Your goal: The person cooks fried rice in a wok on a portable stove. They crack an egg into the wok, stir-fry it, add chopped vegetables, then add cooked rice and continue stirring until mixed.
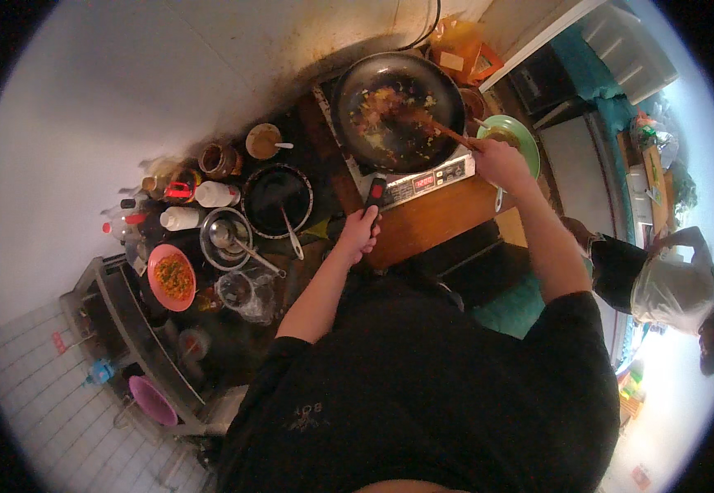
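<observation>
A dark frying pan (434, 148) rests on a portable electric cooktop (421, 183) with a lit red display. My left hand (358, 234) grips the pan's black handle (376, 192), which has a red patch. In my right hand (500, 161) is a wooden spatula (452, 134), its blurred head down among chopped food (387, 114) of yellow, orange and green bits. Just beyond my right wrist sits a light green bowl (532, 142), partly covered by the hand. The spatula's grip end is hidden in my fist.
Left of me stand a black pan (276, 197) with a spoon, a metal bowl (207, 249) with a ladle, several bottles (214, 195) and a pink plate (164, 293) of diced vegetables. An orange bag (458, 46) lies behind the cooktop. Another person (671, 280) is at far right.
</observation>
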Action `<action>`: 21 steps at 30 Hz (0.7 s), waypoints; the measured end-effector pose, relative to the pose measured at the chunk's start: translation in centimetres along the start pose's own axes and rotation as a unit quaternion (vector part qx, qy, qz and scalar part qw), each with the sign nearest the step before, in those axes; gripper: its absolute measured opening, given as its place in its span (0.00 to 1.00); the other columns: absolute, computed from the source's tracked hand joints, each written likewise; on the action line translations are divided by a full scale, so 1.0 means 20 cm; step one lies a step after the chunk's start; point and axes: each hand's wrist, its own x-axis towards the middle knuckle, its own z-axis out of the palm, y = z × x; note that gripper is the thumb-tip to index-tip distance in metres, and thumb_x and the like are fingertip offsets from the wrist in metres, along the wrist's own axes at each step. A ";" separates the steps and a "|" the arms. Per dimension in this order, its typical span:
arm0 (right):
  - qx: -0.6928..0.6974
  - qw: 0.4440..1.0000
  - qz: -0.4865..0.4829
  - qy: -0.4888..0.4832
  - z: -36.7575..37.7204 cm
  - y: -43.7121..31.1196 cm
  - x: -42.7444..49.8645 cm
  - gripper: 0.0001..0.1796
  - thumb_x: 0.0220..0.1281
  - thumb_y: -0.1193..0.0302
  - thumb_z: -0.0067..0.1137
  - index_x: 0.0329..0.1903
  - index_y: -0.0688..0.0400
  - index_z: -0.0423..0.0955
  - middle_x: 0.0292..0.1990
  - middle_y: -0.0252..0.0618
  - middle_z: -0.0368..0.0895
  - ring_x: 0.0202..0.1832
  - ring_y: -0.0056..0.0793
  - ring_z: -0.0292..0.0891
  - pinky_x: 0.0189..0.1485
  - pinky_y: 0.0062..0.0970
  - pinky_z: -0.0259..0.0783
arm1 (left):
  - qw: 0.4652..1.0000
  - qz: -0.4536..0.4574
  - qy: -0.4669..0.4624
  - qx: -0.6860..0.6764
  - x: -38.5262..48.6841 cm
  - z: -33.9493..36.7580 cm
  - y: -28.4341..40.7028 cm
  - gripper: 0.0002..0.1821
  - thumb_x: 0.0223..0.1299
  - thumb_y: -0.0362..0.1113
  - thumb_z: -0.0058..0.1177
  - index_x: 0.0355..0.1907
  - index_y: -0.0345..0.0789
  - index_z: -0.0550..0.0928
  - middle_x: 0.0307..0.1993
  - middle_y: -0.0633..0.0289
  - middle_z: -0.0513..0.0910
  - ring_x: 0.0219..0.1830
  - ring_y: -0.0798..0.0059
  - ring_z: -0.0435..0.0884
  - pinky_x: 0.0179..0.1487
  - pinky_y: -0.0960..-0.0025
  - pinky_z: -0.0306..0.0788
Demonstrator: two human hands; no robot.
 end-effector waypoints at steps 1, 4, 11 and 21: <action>0.012 1.000 0.004 -0.002 0.06 0.00 0.03 0.17 0.72 0.57 0.53 0.56 0.42 0.85 0.47 0.46 0.89 0.48 0.51 0.86 0.54 0.49 0.79 | 1.000 0.000 -0.002 0.001 0.00 0.00 0.00 0.20 0.78 0.57 0.50 0.45 0.40 0.74 0.23 0.71 0.71 0.14 0.83 0.60 0.18 0.74 0.51; 0.010 1.000 0.015 -0.012 0.14 -0.02 0.09 0.19 0.73 0.57 0.52 0.59 0.43 0.84 0.47 0.47 0.89 0.48 0.52 0.86 0.54 0.49 0.79 | 1.000 0.005 -0.007 0.007 -0.01 -0.01 0.01 0.20 0.78 0.57 0.50 0.44 0.40 0.74 0.23 0.71 0.71 0.15 0.83 0.60 0.18 0.73 0.51; 0.058 0.996 -0.068 0.009 0.11 -0.11 0.06 0.19 0.73 0.57 0.52 0.61 0.40 0.83 0.48 0.46 0.89 0.48 0.51 0.86 0.55 0.47 0.80 | 1.000 -0.013 -0.011 0.013 -0.02 -0.03 0.03 0.19 0.78 0.57 0.48 0.43 0.42 0.73 0.22 0.71 0.70 0.16 0.82 0.62 0.19 0.73 0.52; 0.009 0.999 -0.040 -0.025 0.13 0.03 0.18 0.20 0.73 0.56 0.53 0.64 0.37 0.80 0.48 0.46 0.89 0.49 0.50 0.86 0.54 0.50 0.80 | 1.000 -0.010 -0.013 0.016 -0.02 -0.04 0.04 0.20 0.78 0.57 0.50 0.45 0.40 0.73 0.23 0.71 0.70 0.16 0.82 0.62 0.18 0.73 0.52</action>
